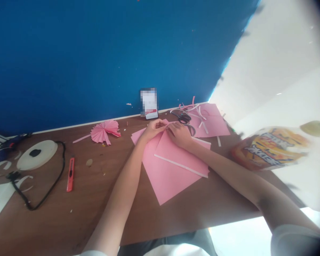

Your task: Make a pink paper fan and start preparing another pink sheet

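A large pink paper sheet (170,167) lies on the brown table (101,199), with a thin white strip across it. My left hand (153,128) pinches the sheet's far corner, fingers closed on the paper. My right hand (179,134) presses on the same far edge beside it, fingers curled onto the paper. The two hands nearly touch. Just behind my right hand lie black scissors (181,116). A finished pink pleated paper fan (104,131) rests to the left.
More pink paper (212,122) and cut strips lie at the back right. A red utility knife (70,174), a black cable (46,192), a white round object (37,153) and a glue gun (8,144) sit at left. A snack bag (272,147) lies right. A blue wall rises behind.
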### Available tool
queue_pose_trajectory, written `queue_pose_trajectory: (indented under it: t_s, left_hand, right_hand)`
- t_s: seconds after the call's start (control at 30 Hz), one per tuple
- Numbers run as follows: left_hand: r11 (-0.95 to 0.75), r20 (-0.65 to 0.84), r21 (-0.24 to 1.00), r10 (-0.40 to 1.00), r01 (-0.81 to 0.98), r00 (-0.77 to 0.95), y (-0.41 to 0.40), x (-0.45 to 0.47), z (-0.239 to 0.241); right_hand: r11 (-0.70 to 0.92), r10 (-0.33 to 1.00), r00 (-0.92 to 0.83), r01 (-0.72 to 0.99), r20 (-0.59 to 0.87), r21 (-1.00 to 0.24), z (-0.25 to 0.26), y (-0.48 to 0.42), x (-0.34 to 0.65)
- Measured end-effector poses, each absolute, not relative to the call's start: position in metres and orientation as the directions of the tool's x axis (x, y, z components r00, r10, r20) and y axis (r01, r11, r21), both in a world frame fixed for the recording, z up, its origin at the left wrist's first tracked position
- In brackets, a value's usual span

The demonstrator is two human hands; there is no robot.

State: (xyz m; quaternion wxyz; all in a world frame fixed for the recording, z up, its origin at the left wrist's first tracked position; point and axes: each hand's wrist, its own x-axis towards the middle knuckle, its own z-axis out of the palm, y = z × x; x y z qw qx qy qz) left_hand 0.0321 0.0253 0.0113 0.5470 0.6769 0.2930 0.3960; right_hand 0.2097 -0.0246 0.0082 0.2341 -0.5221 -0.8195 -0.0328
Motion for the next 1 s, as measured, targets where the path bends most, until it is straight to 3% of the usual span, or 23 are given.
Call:
queue_pose_trajectory:
  t_s: [0.13,0.8,1.0]
  left_hand:
    - [-0.234,0.212,0.972,0.836,-0.021,0.506,0.0245,0.0324,0.0121]
    - [-0.257,0.235,0.966,0.845,-0.021,0.481,0.0256,0.032,0.0091]
    - [-0.282,0.233,0.959,0.835,0.025,0.499,0.0261,0.0329,0.0078]
  right_hand:
    - [0.447,0.839,-0.36,0.883,0.408,-0.141,0.0078,-0.0257,0.2086]
    - [0.447,0.842,-0.346,0.878,0.414,-0.174,0.0104,-0.0265,0.2093]
    - [0.457,0.806,-0.361,0.883,0.469,-0.107,0.0063,-0.0267,0.2096]
